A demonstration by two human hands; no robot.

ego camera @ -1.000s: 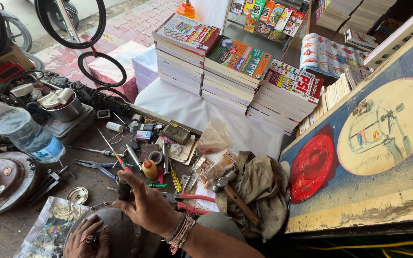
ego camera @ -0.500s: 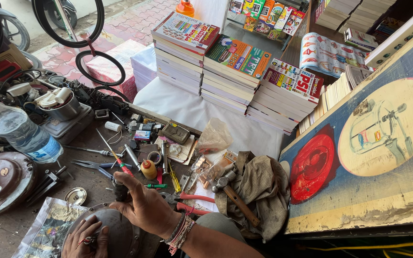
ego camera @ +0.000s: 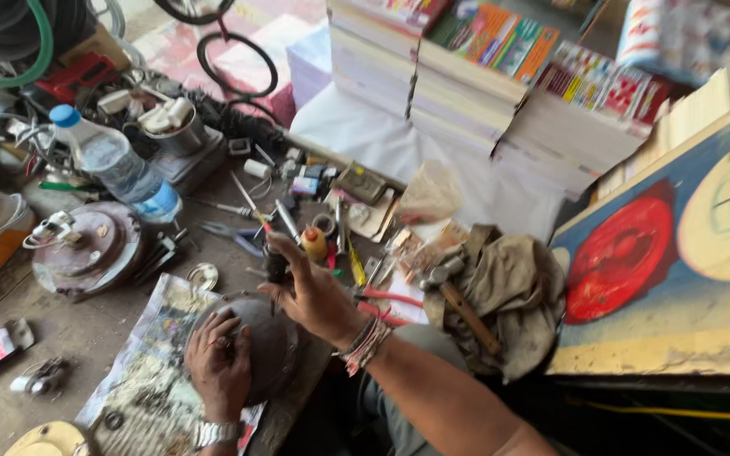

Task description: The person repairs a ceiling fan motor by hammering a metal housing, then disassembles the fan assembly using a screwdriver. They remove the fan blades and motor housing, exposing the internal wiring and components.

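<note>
Bottle: plastic water bottle [ego camera: 120, 165] lies tilted at far left among tools, near the rusty round housing [ego camera: 86, 249]; a knock from my elbow could roll it.
Left hand: my left hand [ego camera: 220, 359] presses flat, fingers spread, on the dark domed metal part [ego camera: 268, 342] that sits on the newspaper [ego camera: 158, 338] at my knees; the dome looks smooth, so I judge it could slip or spin.
Right hand: my right hand [ego camera: 314, 291] pinches a small dark tool [ego camera: 276, 263] upright at the dome's top edge; a slip could jab my left fingers.
Hammer: hammer [ego camera: 458, 300] rests on the rag [ego camera: 513, 287], apart.
Change: view sits closer now; hands hardly moved.
</note>
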